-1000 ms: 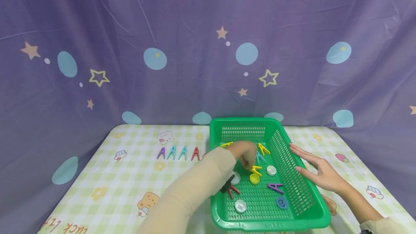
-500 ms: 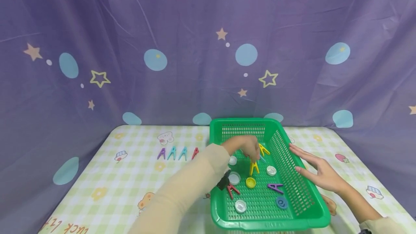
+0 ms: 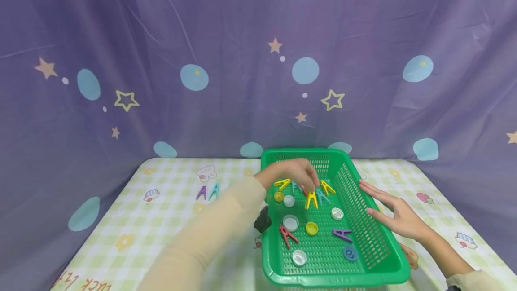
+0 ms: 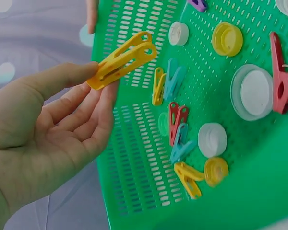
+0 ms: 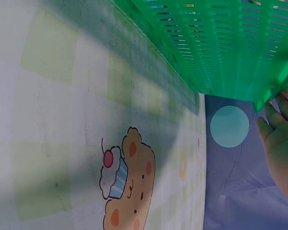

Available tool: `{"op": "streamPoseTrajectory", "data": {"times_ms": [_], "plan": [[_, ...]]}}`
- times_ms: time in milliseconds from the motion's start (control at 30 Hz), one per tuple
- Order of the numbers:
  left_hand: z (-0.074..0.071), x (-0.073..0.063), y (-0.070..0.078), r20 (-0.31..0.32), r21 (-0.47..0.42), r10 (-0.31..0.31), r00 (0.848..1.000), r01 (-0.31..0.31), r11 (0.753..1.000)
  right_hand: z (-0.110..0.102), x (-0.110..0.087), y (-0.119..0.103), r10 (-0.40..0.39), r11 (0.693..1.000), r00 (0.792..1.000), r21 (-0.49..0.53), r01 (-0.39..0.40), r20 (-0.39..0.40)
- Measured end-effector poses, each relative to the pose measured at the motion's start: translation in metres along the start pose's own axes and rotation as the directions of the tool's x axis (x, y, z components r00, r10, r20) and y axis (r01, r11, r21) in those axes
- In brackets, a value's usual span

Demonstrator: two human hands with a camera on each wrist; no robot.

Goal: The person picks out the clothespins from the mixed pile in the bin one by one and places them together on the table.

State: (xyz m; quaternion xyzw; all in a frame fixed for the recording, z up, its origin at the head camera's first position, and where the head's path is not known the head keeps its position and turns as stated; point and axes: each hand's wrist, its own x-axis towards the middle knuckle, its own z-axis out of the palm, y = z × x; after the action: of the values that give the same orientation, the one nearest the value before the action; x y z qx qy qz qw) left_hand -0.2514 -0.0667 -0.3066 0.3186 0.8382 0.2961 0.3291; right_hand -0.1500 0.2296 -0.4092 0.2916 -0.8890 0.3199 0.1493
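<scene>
My left hand (image 3: 296,172) is over the far half of a green basket (image 3: 335,279). Between thumb and fingertips it pinches a yellow clothespin (image 4: 124,60), raised above the basket floor in the left wrist view. Below lie a red clothespin (image 4: 177,122), blue clothespins (image 4: 181,145) and other yellow clothespins (image 4: 188,180). Bottle caps are scattered among them, such as a yellow cap (image 3: 312,228) and a white cap (image 3: 299,257). My right hand (image 3: 400,214) rests against the basket's right rim with fingers extended; the right wrist view shows its fingertips at the rim.
Left of the basket, a purple clothespin (image 3: 201,192) and a light blue clothespin (image 3: 214,191) lie on the checkered tablecloth (image 3: 133,219); my left sleeve covers the area beside them. A purple curtain (image 3: 242,57) hangs behind the table.
My left hand has lifted the yellow clothespin from the basket floor beside the yellow cap and moved it back and slightly left. The yellow cap has shifted a little. My right hand has stayed put.
</scene>
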Motion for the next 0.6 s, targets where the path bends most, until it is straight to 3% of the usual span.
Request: {"op": "streamPoseTrajectory", "data": {"times_ms": [167, 300, 500, 600], "plan": [[-0.007, -0.011, -0.011, -0.051, -0.071, 0.023, 0.998, -0.026, 0.997, 0.002, -0.002, 0.001, 0.001, 1.000, 1.000, -0.002, -0.001, 0.001], [-0.012, -0.021, -0.019, -0.124, -0.152, -0.001, 0.992, -0.018, 0.988, 0.002, -0.004, 0.002, 0.001, 1.000, 1.000, -0.005, -0.001, -0.001], [-0.022, -0.033, -0.030, -0.189, -0.359, -0.073, 0.979, 0.000, 0.933, 0.001, -0.002, 0.003, 0.000, 1.000, 1.000, -0.013, 0.000, -0.011], [-0.025, -0.042, -0.032, -0.211, -0.409, -0.095, 0.973, 0.001, 0.913, 0.001, -0.002, 0.003, -0.002, 1.000, 1.000, -0.013, 0.002, -0.013]]}}
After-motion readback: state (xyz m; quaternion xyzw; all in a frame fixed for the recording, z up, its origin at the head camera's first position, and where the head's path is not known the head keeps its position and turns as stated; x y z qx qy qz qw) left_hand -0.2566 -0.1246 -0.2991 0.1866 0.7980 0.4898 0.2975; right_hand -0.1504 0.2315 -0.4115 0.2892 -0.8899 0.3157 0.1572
